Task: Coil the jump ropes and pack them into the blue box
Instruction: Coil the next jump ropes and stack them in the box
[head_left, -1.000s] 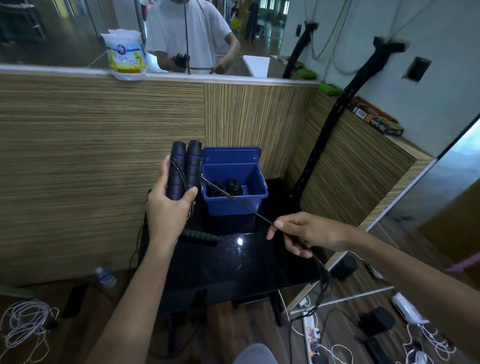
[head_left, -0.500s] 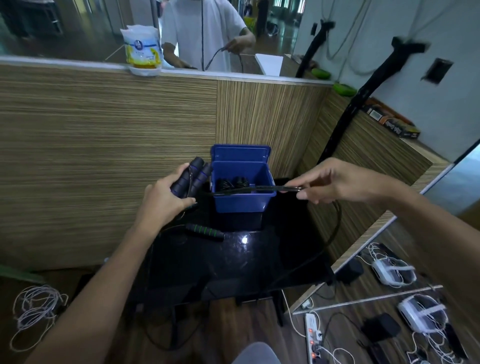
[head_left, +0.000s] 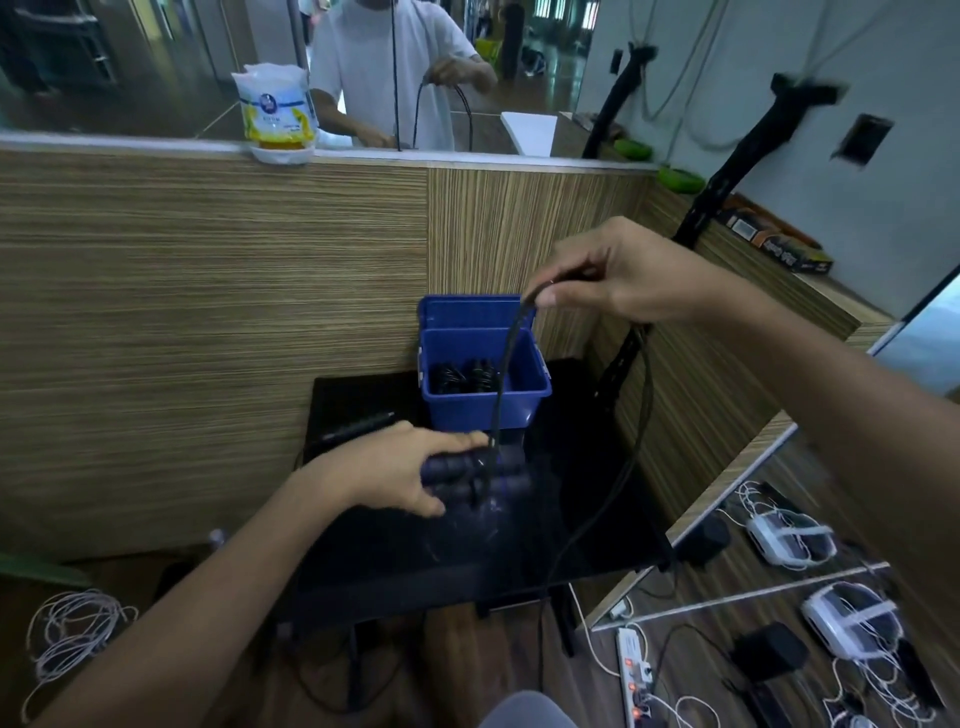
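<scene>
The box is bright blue, and the coiled ropes inside it are black. The rope cord is black; its handles are dark navy. The bench is glossy black. The partition carries fine brown-and-tan horizontal stripes.

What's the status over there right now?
Left hand gripping rope handles on black table. Right hand pinching cord above open blue box. Nothing blocking.

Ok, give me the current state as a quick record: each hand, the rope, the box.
left hand: grips the paired rope handles low over the black table
right hand: pinches the black rope, raised above the box
rope: runs from the handles up to the right hand, then hangs down off the table edge
blue box: open, lid upright, dark coiled ropes inside
</scene>
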